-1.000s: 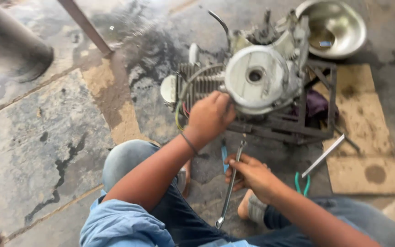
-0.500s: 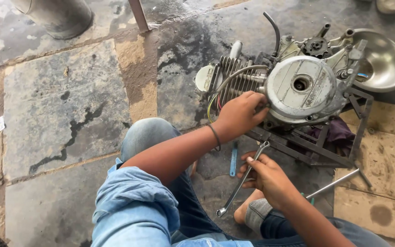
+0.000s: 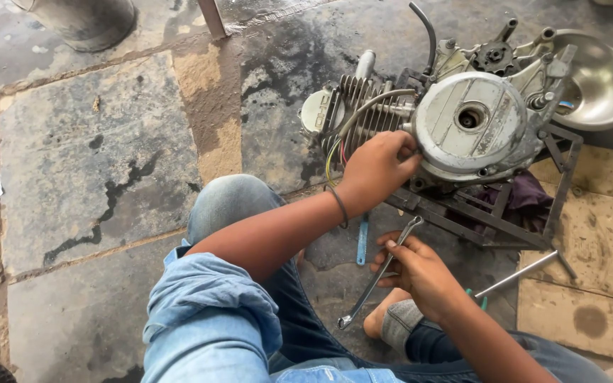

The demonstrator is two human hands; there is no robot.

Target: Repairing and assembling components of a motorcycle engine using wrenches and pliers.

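The person's left hand (image 3: 377, 169) was curled against the engine (image 3: 455, 128), fingers closed on its edge beside the round silver side cover (image 3: 473, 126), close to the yellow and red wires (image 3: 335, 152). A dark band circled that wrist. The right hand (image 3: 420, 273) was closed around a long metal spanner (image 3: 379, 273), held slanting, its upper end near the engine's frame and its lower end over the person's bare foot (image 3: 384, 312). The engine was a grey, grimy motorcycle unit with cooling fins on its left side, sitting in a dark metal stand (image 3: 526, 227) on the stained stone floor (image 3: 94, 163). A steel bowl (image 3: 601, 85) lay just behind it, and a metal rod (image 3: 516, 275) lay on cardboard (image 3: 576, 312) to the right.
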